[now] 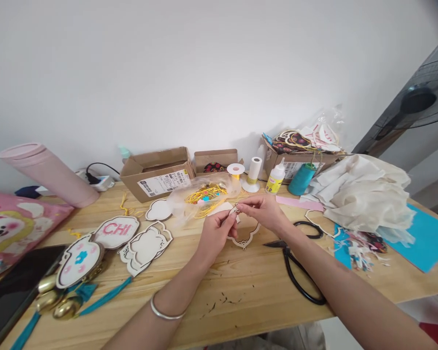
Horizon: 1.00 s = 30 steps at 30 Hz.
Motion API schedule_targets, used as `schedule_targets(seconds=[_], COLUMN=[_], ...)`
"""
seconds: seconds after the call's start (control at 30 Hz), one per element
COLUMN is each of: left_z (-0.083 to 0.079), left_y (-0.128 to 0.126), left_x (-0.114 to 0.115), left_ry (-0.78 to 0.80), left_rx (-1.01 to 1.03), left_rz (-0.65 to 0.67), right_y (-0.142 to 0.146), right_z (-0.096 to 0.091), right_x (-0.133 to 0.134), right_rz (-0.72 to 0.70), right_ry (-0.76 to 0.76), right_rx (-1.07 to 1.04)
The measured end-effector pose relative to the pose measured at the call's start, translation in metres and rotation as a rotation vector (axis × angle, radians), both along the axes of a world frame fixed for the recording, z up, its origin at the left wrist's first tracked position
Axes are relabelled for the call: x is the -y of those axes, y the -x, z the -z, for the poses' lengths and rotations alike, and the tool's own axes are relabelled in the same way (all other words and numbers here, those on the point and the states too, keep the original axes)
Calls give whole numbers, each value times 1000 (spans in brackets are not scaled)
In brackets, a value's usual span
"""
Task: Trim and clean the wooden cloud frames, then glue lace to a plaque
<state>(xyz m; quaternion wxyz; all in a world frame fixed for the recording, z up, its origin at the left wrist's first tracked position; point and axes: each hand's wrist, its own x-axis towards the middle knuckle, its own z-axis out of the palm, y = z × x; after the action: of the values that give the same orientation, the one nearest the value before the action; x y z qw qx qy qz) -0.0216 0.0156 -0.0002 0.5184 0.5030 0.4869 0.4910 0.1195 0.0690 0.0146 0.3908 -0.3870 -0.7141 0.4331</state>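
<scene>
My left hand [217,231], a silver bangle on its wrist, is closed in a pinch on a small pale cut-out piece [234,210] with a dark edge. The fingertips of my right hand [262,209] pinch the same piece at its upper end. Much of the piece is hidden by my fingers. Beneath my hands a scalloped wooden frame [244,244] lies on the table, partly covered. Black-handled scissors [288,260] lie beside my right forearm, blades pointing left.
Several decorated plaques [117,232] and brass bells [67,305] lie left. Behind are cardboard boxes [160,170], a bag of yellow cords [208,194], a glue bottle [276,179] and a teal thread cone [301,180]. White fabric [365,194] is heaped right. Dark scraps dot the table.
</scene>
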Motion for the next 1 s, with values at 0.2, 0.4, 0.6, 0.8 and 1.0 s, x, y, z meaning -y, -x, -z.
schedule_targets(seconds=[0.2, 0.4, 0.6, 0.8, 1.0], left_z=[-9, -11, -14, -13, -10], left_y=[-2, -3, -5, -3, 0], left_x=[11, 16, 17, 16, 15], left_ry=[-100, -336, -432, -386, -334], left_rx=[-250, -540, -725, -664, -650], left_rz=[-49, -110, -139, -130, -102], right_y=[-1, 3, 5, -2, -4], right_z=[2, 0, 0, 6, 5], right_x=[5, 20, 27, 20, 16], right_rz=[-37, 122, 218, 94, 28], right_ry=[99, -121, -283, -202, -115], right_rx=[15, 88, 149, 83, 67])
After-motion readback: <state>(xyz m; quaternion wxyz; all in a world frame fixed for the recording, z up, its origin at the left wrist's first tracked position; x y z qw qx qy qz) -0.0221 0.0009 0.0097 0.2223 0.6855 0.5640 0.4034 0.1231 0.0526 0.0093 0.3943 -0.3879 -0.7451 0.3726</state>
